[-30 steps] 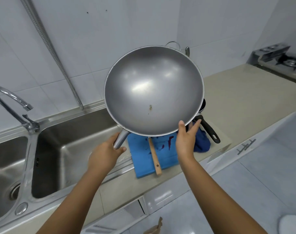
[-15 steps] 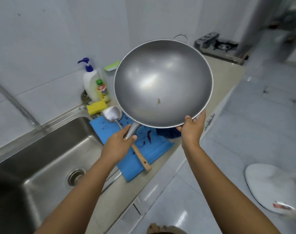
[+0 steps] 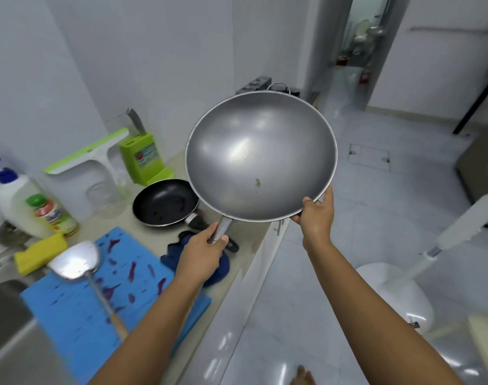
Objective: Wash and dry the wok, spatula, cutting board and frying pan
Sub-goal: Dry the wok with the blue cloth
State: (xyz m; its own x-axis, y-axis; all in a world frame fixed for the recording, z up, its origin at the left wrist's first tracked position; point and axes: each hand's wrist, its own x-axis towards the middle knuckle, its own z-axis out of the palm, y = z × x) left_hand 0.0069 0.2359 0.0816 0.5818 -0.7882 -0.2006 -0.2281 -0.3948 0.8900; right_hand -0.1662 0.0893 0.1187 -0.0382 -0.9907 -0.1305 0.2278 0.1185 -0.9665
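The scene is brightly and evenly lit with a cool, bluish-white cast. Broad soft highlights sit on the inner bowl of the wok (image 3: 261, 157), and small bright reflections streak the glossy floor (image 3: 265, 343) near the bottom edge. Shadows are faint and soft. Motion blur smears the left side: the soap bottle (image 3: 15, 201), sponge (image 3: 40, 252) and spatula (image 3: 76, 263) are hazy. Wide-angle distortion bends the walls and the doorway (image 3: 368, 37) toward the edges.
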